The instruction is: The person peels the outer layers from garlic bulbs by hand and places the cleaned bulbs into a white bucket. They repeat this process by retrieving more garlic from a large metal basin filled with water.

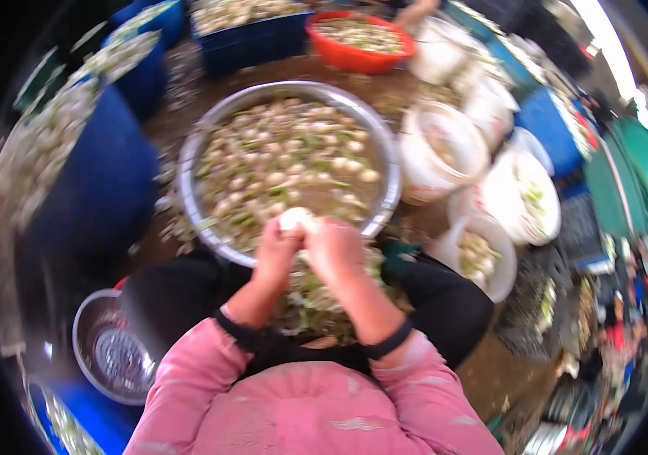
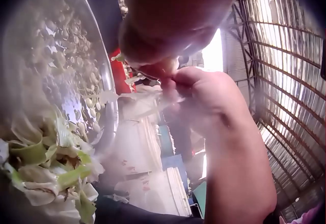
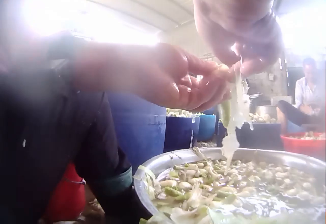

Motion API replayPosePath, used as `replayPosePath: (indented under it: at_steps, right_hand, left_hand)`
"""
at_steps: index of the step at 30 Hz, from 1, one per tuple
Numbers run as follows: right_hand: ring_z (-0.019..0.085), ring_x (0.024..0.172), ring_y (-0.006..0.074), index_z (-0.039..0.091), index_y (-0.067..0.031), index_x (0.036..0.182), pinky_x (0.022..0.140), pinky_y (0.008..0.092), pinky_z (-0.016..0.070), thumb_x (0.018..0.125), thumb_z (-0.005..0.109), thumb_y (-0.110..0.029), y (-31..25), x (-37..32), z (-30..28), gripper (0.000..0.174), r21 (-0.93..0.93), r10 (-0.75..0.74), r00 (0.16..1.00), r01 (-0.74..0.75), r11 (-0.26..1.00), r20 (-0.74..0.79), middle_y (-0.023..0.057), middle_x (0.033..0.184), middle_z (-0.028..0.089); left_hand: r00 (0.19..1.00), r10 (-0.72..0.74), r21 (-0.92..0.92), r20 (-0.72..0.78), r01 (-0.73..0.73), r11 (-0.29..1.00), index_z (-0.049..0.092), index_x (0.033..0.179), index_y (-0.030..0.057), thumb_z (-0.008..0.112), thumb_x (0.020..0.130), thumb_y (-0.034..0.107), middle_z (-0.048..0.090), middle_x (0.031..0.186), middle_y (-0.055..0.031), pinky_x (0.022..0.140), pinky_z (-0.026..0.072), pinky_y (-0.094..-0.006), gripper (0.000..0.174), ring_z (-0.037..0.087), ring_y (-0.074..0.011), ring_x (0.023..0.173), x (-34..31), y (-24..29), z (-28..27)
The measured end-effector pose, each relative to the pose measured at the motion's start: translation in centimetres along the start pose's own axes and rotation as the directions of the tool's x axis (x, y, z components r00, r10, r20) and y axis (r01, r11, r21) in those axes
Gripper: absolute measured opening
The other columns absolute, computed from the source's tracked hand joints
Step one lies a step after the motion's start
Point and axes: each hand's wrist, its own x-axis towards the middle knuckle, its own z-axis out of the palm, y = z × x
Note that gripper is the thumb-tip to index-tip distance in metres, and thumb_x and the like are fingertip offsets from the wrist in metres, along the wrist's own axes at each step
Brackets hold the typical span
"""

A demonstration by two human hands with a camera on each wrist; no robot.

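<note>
Pale bulb (image 1: 293,218) up at the fingertips, twelve o'clock of the wearer, held above the near rim of a wide metal basin (image 1: 393,174). Left hand (image 1: 273,246) narrow, fingers curled round the bulb. Right hand (image 1: 335,249) also narrow, meeting the left at the bulb; thumb and fingers pinch a whitish wet strip (image 3: 232,137) that hangs down over the basin.

Basin contents: many small bulbs (image 1: 278,159) with green bits, in cloudy water. Loose peelings (image 1: 309,303) at six o'clock from the hands, heaped between the knees; leafy, white and green.

Surroundings, clock centred on the hands, head view. Orange-red tub (image 1: 339,54) towards one, filled. White bucket (image 1: 422,182) at two, just beside the basin. Smaller white pail (image 1: 502,265) at three, bulbs inside. Grey metal bowl (image 1: 115,353) at eight, by the left knee. Blue bin (image 1: 104,174) at ten, pale produce heaped at its top.

Right wrist view: seated person (image 3: 308,89) past the basin, one o'clock from it, near a red tub. Head view somewhat blurred.
</note>
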Motion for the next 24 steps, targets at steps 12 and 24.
replayPosePath:
  at_steps: [12, 24]
  right_hand:
    - [0.057, 0.066, 0.0254, 0.062, -0.0024, 0.081, 0.062, 0.0323, 0.0435, 0.075, 0.057, -0.026, 5.7, 0.6, 2.0, 0.025, 0.414, 0.238, 0.97, -0.238, 0.879, 0.052, 0.014, 0.073, 0.059]
    - [0.052, 0.071, 0.032, 0.054, -0.0015, 0.081, 0.064, 0.0379, 0.0411, 0.076, 0.049, -0.009, 3.4, -0.1, 1.0, 0.01, 0.47, -0.026, 0.996, -0.018, 0.882, 0.087, 0.0151, 0.076, 0.054]
  left_hand:
    - [0.9, -0.351, -0.541, 0.26, 0.437, 0.719, 0.048, 0.077, 0.0103, 0.029, 0.078, 0.03, 0.043, 0.055, -0.0032, 0.042, 0.0287, -0.0256, 0.028, 0.036, -0.014, 0.045, 1.9, 3.5, -3.6]
    - [0.844, -0.5, -0.364, 0.195, 0.536, 0.762, 0.051, 0.082, 0.0094, 0.029, 0.08, 0.053, 0.044, 0.058, -0.0013, 0.039, 0.025, -0.022, 0.049, 0.037, -0.0106, 0.044, 1.6, 4.1, -2.2]
